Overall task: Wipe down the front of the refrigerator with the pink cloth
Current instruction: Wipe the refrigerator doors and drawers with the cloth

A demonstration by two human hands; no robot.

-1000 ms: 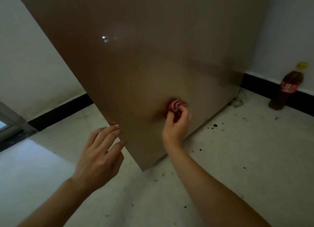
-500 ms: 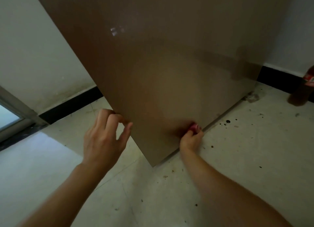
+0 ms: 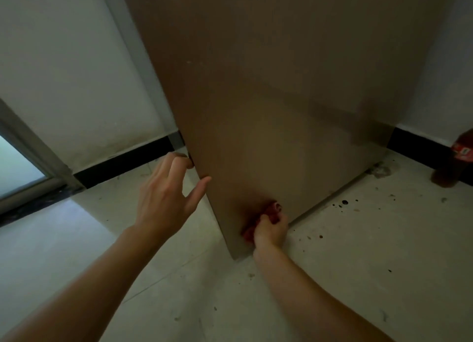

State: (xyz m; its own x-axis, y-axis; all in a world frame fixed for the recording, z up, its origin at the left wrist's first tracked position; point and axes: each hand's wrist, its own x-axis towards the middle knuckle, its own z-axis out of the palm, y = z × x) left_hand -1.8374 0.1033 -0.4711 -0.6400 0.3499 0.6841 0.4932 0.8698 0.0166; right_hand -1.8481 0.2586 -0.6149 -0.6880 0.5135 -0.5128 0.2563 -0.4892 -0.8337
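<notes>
While the right hand [image 3: 271,230] has its fingers closed around the bunched pink cloth [image 3: 272,211], pressing it against the fridge [image 3: 268,98] near the bottom corner of the brown front, the step in hand looks like the low strip of the door. To do it well, I would flatten the cloth out from under the fingertips so more of it meets the panel, keep even pressure, and run it along just above the bottom edge without dragging it onto the floor [image 3: 358,252] below the knuckles (that floor is speckled with dark spots and would dirty the cloth). The left hand [image 3: 166,195] steadies things at the door's side edge: its fingers are apart, the thumb touching the front by the edge, the other fingertips curled toward the side, where I cannot tell whether they grip.

Above both hands the brown front is smooth, slightly glossy and plain, with no handle showing. Beyond the right hand's fingertips, well apart, a dark drink bottle [image 3: 458,159] stands at the black skirting [image 3: 122,162] of a white wall; beyond the left hand's knuckles sits a grey door frame [image 3: 33,149].
</notes>
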